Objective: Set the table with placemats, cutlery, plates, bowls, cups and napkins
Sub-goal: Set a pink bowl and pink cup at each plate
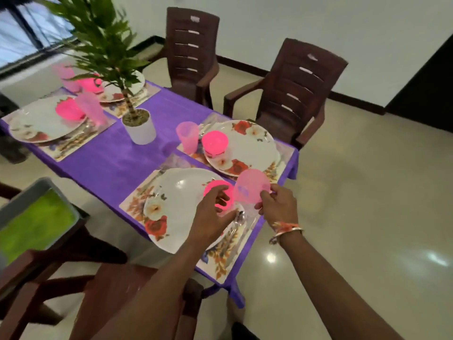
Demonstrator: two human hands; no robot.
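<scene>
Purple table (110, 165) | left grip (213, 214) clasps pink bowl (217, 185); right grip (277, 202) pinches tilted cup (252, 190)

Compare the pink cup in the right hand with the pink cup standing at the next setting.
The held cup is in the air, pinched by the right hand; the standing cup rests on its placemat.
The held cup is tipped sideways; the standing cup is upright, mouth up.
The held cup is by the near bowl, gripped by the left hand; the standing cup is by the far bowl, untouched.
Both are translucent light pink.
</scene>
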